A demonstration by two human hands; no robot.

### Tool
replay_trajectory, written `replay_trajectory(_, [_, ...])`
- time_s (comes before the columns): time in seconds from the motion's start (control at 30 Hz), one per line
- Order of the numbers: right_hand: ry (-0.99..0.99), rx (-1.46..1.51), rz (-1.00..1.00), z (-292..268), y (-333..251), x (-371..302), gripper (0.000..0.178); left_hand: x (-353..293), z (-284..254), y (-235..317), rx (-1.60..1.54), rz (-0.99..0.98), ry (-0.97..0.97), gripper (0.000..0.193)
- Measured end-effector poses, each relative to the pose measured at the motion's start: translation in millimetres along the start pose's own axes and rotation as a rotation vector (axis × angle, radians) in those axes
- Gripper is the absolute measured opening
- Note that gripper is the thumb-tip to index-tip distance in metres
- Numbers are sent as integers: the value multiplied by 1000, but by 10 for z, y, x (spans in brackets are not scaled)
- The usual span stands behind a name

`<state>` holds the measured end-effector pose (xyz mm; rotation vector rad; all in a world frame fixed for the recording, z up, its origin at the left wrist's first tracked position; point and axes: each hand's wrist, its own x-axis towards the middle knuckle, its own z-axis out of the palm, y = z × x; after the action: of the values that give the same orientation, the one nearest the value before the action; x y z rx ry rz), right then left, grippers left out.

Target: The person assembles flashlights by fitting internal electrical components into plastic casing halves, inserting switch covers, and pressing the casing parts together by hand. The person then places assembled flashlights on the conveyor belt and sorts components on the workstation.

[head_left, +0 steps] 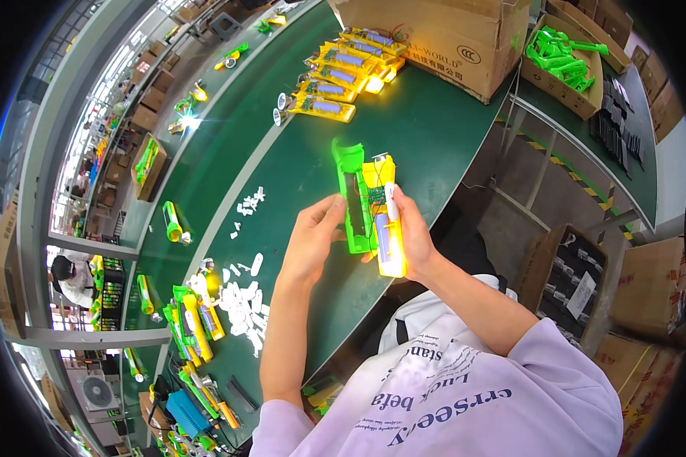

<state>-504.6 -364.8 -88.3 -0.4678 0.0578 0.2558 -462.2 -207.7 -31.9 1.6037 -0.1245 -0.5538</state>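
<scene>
shell half (349, 164) in left hand (311, 234)

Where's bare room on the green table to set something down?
Bare tabletop lies between the big carton and the right hand, and between the yellow units and the left hand. Crowded: the near-left end, with white pieces, green-yellow units and a blue box.

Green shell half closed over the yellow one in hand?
No, the left hand holds the green shell half beside the yellow shell half in the right hand, whose purple battery cell and circuit board lie exposed.
</scene>
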Motion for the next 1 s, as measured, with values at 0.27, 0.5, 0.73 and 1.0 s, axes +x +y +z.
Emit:
replay_trajectory(0.27, [-13, -45, -135, -46, 23, 30, 47, -124, 176, 141, -95, 20, -12, 47])
replay_trajectory(0.5, [-68, -4, -152, -87, -99, 34, 51, -148, 225, 119, -131, 47, -77, 60])
replay_trajectory(0.73, [-22, 18, -194, -12, -160, 25, 50, -181, 346, 137, -97, 80, -68, 62])
replay_trajectory(1.0, [18, -11, -205, 10, -136, -13, 46, -174, 418, 49, 26, 139, -8, 64])
